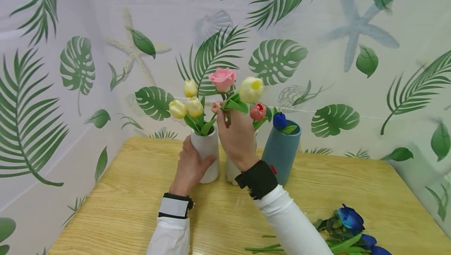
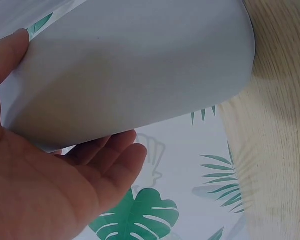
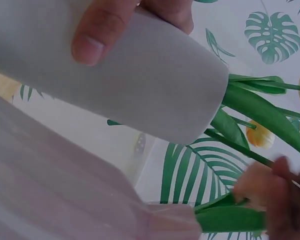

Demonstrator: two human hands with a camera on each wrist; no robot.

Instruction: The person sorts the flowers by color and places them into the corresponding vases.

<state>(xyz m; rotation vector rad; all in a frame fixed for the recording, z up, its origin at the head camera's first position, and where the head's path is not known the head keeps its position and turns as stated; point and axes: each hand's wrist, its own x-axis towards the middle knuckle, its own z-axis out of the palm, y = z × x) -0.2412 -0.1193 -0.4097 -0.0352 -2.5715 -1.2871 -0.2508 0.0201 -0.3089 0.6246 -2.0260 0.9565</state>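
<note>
My left hand [image 1: 190, 167] grips a smooth white vase [image 1: 211, 151], thumb on one side and fingers round the other. Three pale yellow tulips [image 1: 194, 107] stand in that vase. Between thumb and fingertips, my right hand [image 1: 237, 135] pinches the green stem of another yellow tulip [image 1: 251, 89]. In the right wrist view this stem [image 3: 240, 145] slants into the vase mouth, and the hand is blurred. Behind my right hand, a ribbed pale vase [image 1: 232, 173] is partly hidden, with a pink rose [image 1: 222, 78] and a red tulip [image 1: 258, 111] above it.
To the right, a blue vase [image 1: 282, 153] holds a blue tulip [image 1: 280, 120]. Blue flowers, including a blue rose [image 1: 350, 219], lie at the front right of the wooden table [image 1: 141, 192]. A leaf-patterned cloth [image 1: 282, 24] hangs behind the table.
</note>
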